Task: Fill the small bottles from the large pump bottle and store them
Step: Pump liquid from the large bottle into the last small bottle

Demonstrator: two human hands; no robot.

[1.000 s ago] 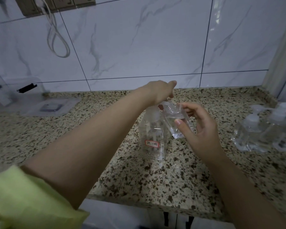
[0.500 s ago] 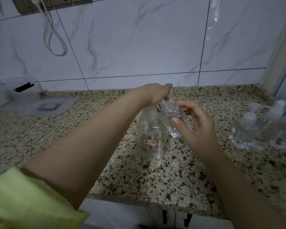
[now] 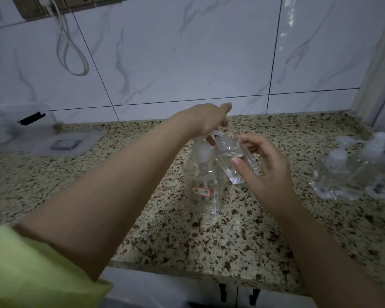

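Left hand [image 3: 206, 117] pressed down on pump bottle [image 3: 203, 174], upright mid-surface [image 3: 165, 230]. Right hand [image 3: 262, 167] pinched tilted small bottle [image 3: 236, 158] at spout. Other small bottles [image 3: 353, 172] grouped well right.

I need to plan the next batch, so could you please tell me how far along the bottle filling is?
Looks done: a group of small pump bottles stands capped at the counter's right. In hand: the right hand holds an uncapped small bottle tilted at the large pump bottle while the left hand rests on its pump. Left: capping it and storing them all; the clear container at left may serve.
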